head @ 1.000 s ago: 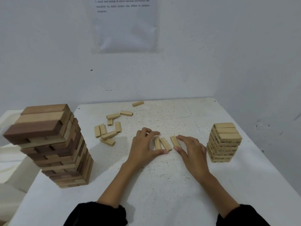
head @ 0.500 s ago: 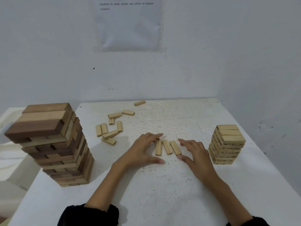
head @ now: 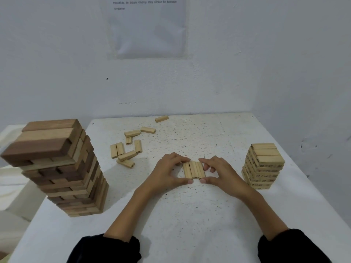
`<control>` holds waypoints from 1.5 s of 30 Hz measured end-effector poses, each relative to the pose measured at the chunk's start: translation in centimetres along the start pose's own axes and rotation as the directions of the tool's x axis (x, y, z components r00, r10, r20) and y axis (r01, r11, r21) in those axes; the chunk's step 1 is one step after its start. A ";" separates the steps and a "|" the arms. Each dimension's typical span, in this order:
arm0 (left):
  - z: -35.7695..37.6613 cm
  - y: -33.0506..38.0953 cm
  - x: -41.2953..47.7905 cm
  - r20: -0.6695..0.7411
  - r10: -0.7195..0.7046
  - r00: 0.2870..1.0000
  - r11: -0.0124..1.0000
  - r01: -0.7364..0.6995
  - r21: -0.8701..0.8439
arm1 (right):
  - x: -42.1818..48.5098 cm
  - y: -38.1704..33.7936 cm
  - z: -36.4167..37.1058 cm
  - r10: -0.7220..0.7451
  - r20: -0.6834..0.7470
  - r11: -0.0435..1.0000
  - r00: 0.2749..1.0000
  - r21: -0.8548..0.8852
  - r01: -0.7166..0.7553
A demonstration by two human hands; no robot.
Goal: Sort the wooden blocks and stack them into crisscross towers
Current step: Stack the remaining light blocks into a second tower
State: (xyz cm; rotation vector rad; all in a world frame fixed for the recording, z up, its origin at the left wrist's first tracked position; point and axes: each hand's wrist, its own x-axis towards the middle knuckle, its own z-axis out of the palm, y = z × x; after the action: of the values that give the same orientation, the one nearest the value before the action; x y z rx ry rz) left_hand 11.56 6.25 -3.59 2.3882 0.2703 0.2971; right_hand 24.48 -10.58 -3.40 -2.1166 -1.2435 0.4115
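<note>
Head view, left hand (head: 167,173) and right hand (head: 222,175) curled round three pale rectangular wooden blocks (head: 193,169) pressed side by side on speckled white worktop (head: 190,215), loose blocks (head: 127,155) behind, tall two-tone tower (head: 57,168) left, small pale tower (head: 264,168) right.

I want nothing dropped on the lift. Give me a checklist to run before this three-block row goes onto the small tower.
1. Three small blocks side by side, touching: ok.
2. Left hand pinches the row: ok.
3. Right hand pinches its other side: ok.
4. Small tower top layer full, crosswise to the row: ok.
5. Loose blocks lie left, off the path: ok.
6. Row's near ends flush: cannot tell, hands partly cover them.
</note>
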 end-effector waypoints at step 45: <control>0.2 1.3 -1.0 -0.102 -0.101 0.990 0.993 0.094 -0.067 | 1.5 -0.1 -1.0 -0.092 0.100 0.995 0.991 -0.017 0.094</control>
State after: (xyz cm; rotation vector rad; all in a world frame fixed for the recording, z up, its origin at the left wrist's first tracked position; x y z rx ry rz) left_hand 10.80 4.92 -3.00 2.2934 0.4196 0.3804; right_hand 25.71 -9.63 -2.53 -2.0685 -1.4029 0.4682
